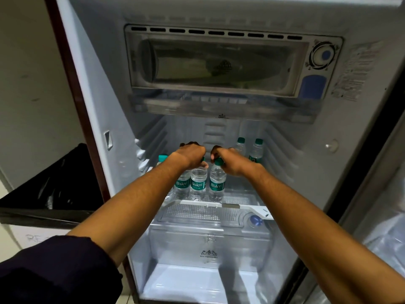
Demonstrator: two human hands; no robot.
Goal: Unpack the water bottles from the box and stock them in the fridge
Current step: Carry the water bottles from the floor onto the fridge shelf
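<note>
Open fridge point(103, 88), left hand point(190, 155) and right hand point(226, 160) gripping green caps of Bisleri-labelled water bottles point(198, 183) on shelf point(241, 207)

The room is dim; most light comes from inside the fridge point(219, 132), brightest on its white floor toward six o'clock. The wall point(32, 73) at nine o'clock sits in grey shade, and the black bag point(54, 183) below it swallows detail. The freezer flap point(217, 62) at twelve o'clock looks hazy and soft. Straight edges bow outward near the frame borders.
</note>
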